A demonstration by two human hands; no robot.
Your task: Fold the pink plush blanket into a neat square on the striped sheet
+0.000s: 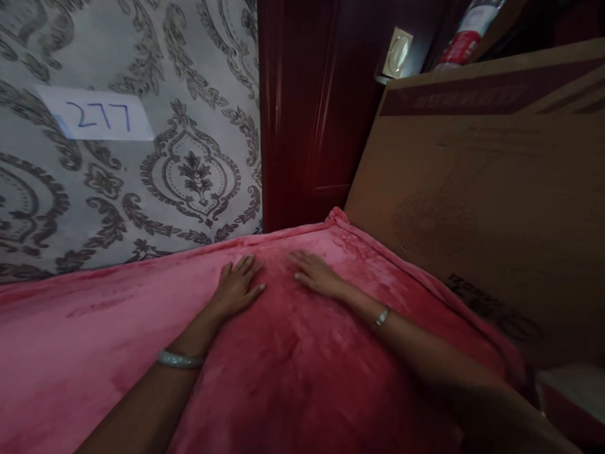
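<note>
A pink-red plush blanket [283, 353] spreads over a flat, bed-like surface, its far edge against the wall and its corner bunched near the door. My left hand [237, 287] rests palm down on it, fingers apart and pointing away from me. To its right, my right hand [314, 272] lies flat on the same blanket, slightly blurred, its fingers pointing left. Neither hand holds anything. A greenish bangle [179, 360] circles my left wrist, and a metal bracelet [382, 315] is on my right.
A large cardboard box [472, 202] stands along the right edge, with a plastic bottle [467, 34] on top. Patterned wallpaper [196, 170] bearing a paper marked 277 [97, 115] covers the left wall. A dark red door [307, 113] with a gold fitting [398, 53] is at the back.
</note>
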